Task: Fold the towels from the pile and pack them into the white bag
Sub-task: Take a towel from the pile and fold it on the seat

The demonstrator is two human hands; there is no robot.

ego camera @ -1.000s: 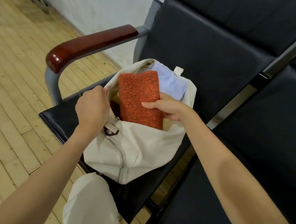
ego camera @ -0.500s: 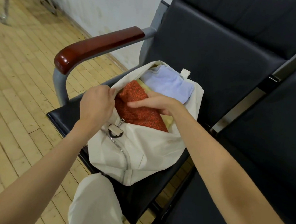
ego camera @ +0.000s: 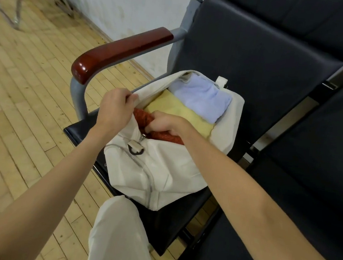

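Observation:
A white bag (ego camera: 162, 171) lies open on the black chair seat. My left hand (ego camera: 115, 109) grips the bag's left rim and holds the opening wide. My right hand (ego camera: 165, 122) is down inside the near end of the bag, its fingers curled round a folded orange towel (ego camera: 144, 115). Only small patches of that towel show around the hand. A folded yellow towel (ego camera: 180, 114) lies in the middle of the bag and a folded light blue towel (ego camera: 201, 97) at its far end.
The bag sits on the left seat (ego camera: 81, 131) of a row of black chairs, under a red-brown armrest (ego camera: 119, 52) on a grey post. A second black seat (ego camera: 285, 205) is to the right. My white trouser leg (ego camera: 119, 236) is below the bag. Wooden floor lies to the left.
The orange towel stood tall out of the bag a second ago; my right hand has pushed it down inside the near end. My left hand kept hold of the rim.

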